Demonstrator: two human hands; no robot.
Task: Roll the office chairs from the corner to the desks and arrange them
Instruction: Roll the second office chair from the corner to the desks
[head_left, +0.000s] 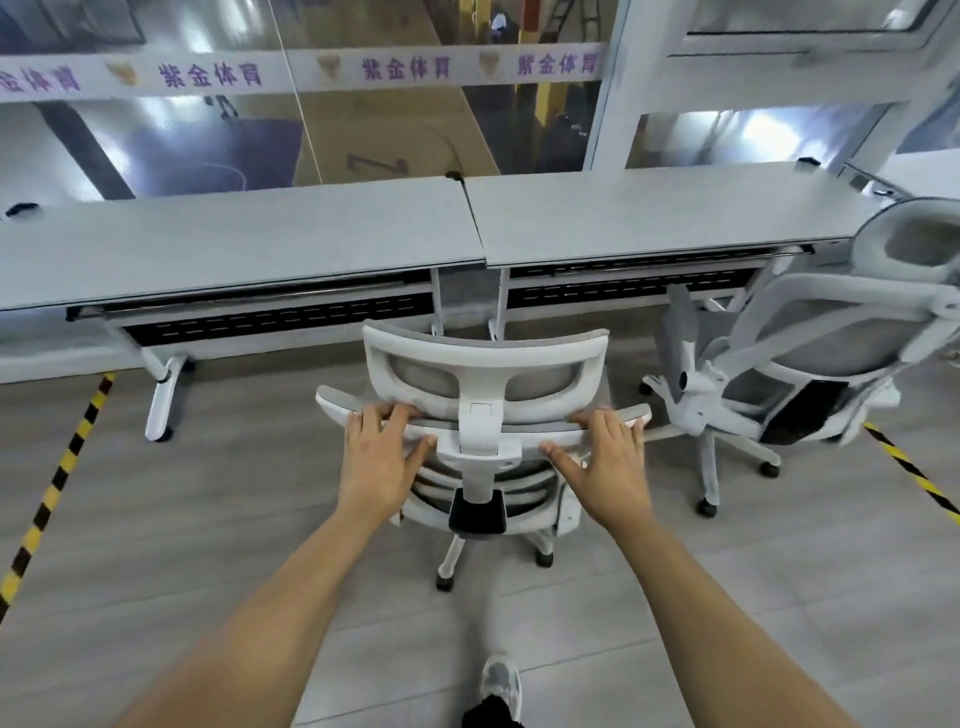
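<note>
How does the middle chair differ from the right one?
The left hand and right hand grip the middle chair; the right chair is untouched. The middle chair squarely faces the gap between the desks; the right chair sits angled. Both have white frames, grey mesh, castors.

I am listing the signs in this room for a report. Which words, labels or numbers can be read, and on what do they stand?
"紫金体育": purple, on the white band across the glass wall, three times, plus a cut-off one at far left.
Emblems between them: too blurred to read.
</note>
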